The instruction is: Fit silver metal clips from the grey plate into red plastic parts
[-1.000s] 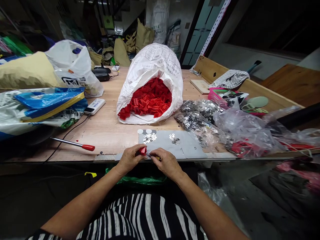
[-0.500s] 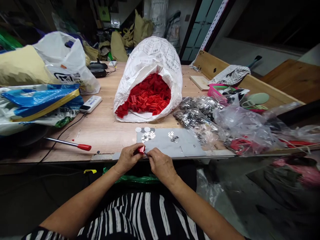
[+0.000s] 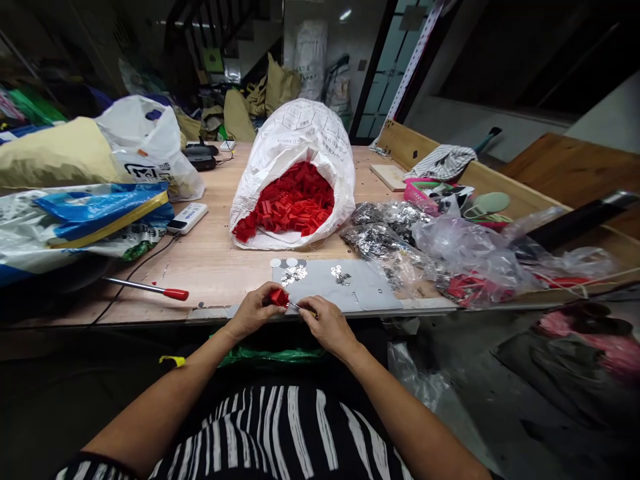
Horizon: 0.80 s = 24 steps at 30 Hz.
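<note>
Between the thumb and fingers of my left hand [image 3: 254,310] is a small red plastic piece [image 3: 279,298], held just over the table's front edge. My right hand [image 3: 329,325] pinches a thin metal tool [image 3: 294,306], its tip at the right side of the red piece; whether they touch I cannot tell. The tool's exact kind is too small to make out. Behind both hands lies a grey mat [image 3: 320,297] bearing a pile of small shiny metal parts [image 3: 293,275] and a smaller pile of metal parts [image 3: 340,275].
A white sack [image 3: 310,130] lies with its mouth facing me, full of red plastic pieces [image 3: 295,203]. Clear bags of metal parts [image 3: 380,243] are on the right, near a pink basket [image 3: 417,195]. A red-handled rod [image 3: 175,294] and plastic bags [image 3: 100,213] are on the left.
The red piece has turned in my left hand and more of it shows. My right hand's fingers have shifted on the tool, revealing more of its shaft. The camera view has tilted slightly.
</note>
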### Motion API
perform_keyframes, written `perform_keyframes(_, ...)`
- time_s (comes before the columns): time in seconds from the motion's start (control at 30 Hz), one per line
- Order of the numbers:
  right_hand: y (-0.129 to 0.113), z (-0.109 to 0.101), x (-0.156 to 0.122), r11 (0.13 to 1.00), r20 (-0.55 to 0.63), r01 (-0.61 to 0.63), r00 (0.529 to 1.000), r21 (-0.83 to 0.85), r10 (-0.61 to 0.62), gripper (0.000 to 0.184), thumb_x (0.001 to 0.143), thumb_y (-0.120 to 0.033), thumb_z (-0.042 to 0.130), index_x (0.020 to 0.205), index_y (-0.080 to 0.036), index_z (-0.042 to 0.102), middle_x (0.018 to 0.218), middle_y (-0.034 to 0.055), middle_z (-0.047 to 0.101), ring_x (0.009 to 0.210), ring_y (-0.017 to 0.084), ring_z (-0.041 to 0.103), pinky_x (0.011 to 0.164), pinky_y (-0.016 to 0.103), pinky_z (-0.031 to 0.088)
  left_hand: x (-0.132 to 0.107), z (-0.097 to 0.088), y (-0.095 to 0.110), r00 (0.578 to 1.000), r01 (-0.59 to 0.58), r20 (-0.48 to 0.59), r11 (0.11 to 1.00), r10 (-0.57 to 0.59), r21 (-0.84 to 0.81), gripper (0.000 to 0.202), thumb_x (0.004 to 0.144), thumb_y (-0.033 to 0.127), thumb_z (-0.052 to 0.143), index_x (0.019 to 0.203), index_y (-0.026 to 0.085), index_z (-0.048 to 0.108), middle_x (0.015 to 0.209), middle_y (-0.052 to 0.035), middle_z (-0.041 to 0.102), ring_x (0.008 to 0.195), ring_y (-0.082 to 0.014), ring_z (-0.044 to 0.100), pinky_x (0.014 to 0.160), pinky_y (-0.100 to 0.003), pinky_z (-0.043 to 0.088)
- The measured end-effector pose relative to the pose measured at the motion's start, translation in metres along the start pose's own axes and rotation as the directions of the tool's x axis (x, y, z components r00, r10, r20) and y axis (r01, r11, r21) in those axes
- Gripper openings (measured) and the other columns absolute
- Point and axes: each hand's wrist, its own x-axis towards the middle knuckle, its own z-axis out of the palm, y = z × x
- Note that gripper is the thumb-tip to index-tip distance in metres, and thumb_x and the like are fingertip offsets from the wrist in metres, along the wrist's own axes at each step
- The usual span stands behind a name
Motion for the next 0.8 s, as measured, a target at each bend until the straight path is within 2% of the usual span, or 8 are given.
perform_keyframes(0.23,-0.001,0.001,-0.002,0.997,0.001,0.062,0.998,-0.038,-0.062,0.018,0.089,-0.023,0.049,0.103,-0.024,0.062,0.096,0.0035,0.064,0.089,0.016,0.06,0.08,0.028,0.046,0.002,-0.003,0.01,0.999,0.052,0.024,0.965,-0.047,-0.259,0.034,0.069,0.024,0.074,0.098,0.017,0.057,0.096,-0.0041,0.066,0.085,-0.0152,0.061,0.079,-0.029,0.049)
perform_keyframes(0.47,-0.008,-0.002,0.001,0.993,-0.045,0.088,0.995,0.08,-0.085,0.018,0.09,-0.022,0.048,0.103,-0.024,0.06,0.098,0.0023,0.067,0.087,0.016,0.062,0.079,0.027,0.046,-0.001,0.004,0.01,0.985,0.052,-0.117,0.873,-0.124,-0.485,0.037,0.066,0.017,0.077,0.094,0.018,0.054,0.099,-0.0033,0.069,0.088,-0.0143,0.064,0.079,-0.026,0.05)
perform_keyframes(0.63,-0.01,-0.003,-0.001,0.988,-0.066,0.085,0.995,0.132,-0.076,0.018,0.091,-0.023,0.046,0.102,-0.023,0.06,0.095,0.0023,0.068,0.084,0.016,0.063,0.076,0.026,0.047,-0.004,0.013,0.012,0.972,0.031,-0.178,0.84,-0.15,-0.542,0.034,0.068,0.016,0.076,0.094,0.018,0.053,0.097,-0.0028,0.07,0.085,-0.0137,0.066,0.079,-0.026,0.05)
perform_keyframes(0.8,-0.012,-0.001,-0.003,0.993,-0.077,0.1,0.993,0.059,-0.095,0.019,0.091,-0.021,0.046,0.102,-0.024,0.061,0.096,0.0026,0.067,0.087,0.016,0.062,0.077,0.026,0.047,-0.006,0.023,0.016,0.96,-0.02,-0.249,0.861,-0.124,-0.509,0.035,0.066,0.017,0.077,0.093,0.018,0.055,0.095,-0.0022,0.07,0.087,-0.0145,0.065,0.082,-0.029,0.051)
